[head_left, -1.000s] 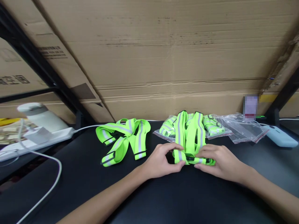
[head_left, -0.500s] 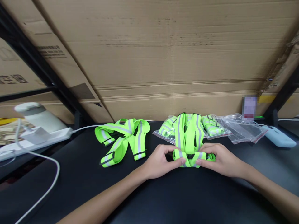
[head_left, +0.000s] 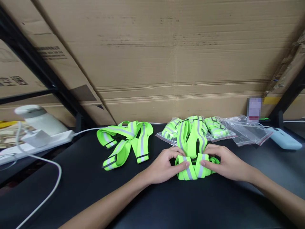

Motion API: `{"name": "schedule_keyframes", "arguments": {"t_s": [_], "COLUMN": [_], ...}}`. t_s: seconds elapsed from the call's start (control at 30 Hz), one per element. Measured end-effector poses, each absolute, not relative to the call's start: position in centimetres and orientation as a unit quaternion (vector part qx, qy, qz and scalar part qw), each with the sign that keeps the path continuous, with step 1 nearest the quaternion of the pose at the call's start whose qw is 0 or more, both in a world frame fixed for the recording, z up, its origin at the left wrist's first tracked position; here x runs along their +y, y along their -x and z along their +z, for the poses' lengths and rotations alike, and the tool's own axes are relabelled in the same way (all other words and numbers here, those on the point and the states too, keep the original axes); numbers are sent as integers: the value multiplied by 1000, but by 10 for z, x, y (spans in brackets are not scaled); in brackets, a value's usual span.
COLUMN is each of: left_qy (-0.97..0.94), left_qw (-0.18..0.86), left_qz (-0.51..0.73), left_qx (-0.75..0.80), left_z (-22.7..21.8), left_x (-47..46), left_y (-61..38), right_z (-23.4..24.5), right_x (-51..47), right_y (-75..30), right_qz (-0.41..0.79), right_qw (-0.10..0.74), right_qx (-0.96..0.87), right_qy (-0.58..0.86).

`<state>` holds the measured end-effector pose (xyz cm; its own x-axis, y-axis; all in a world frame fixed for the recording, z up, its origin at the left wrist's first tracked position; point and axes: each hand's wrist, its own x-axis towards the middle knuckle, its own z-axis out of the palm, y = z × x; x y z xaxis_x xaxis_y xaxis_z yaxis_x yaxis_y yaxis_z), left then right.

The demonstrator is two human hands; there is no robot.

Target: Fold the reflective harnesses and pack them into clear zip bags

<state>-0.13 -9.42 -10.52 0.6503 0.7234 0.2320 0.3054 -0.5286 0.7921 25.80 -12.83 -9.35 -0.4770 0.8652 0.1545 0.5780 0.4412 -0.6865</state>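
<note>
A neon-green reflective strap vest point(head_left: 192, 140) with grey stripes lies on the black table point(head_left: 166, 203), its near end folded into a thick roll. My left hand point(head_left: 164, 165) pinches the left side of that roll with thumb and fingers. My right hand point(head_left: 224, 163) grips the right side the same way. Both hands rest on the tabletop. A second, unfolded green vest point(head_left: 126, 140) lies spread to the left.
Bagged green vests point(head_left: 215, 128) and empty clear zip bags point(head_left: 247, 130) lie behind my hands. A pale blue device point(head_left: 284, 140) sits far right. A white power strip point(head_left: 35, 143) with cable and a white bottle stand left. Cardboard boxes point(head_left: 166, 63) wall the back.
Both hands have rolled the vest's near end up and away from me, so the fold is thicker and the free straps shorter.
</note>
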Motion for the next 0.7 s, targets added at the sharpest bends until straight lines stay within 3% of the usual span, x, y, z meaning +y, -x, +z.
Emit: {"name": "schedule_keyframes", "arguments": {"t_s": [0.27,0.53,0.7], "left_qy": [-795,-827,-850], "left_qw": [375,276,208], "left_qz": [314,338,354], "left_qx": [360,355,329], "left_z": [-111,-114,-117], "left_x": [-92,-90,-91], "left_y": [0,-1,0], "right_z": [-110,-113,-109], "right_x": [-123,-121,-122], "right_y": [-260,-260,-265], "right_qz": [335,133,132], "right_qw": [286,312,261], "right_qx": [-769,-828,-854], "right_qy": [464,447,431]}}
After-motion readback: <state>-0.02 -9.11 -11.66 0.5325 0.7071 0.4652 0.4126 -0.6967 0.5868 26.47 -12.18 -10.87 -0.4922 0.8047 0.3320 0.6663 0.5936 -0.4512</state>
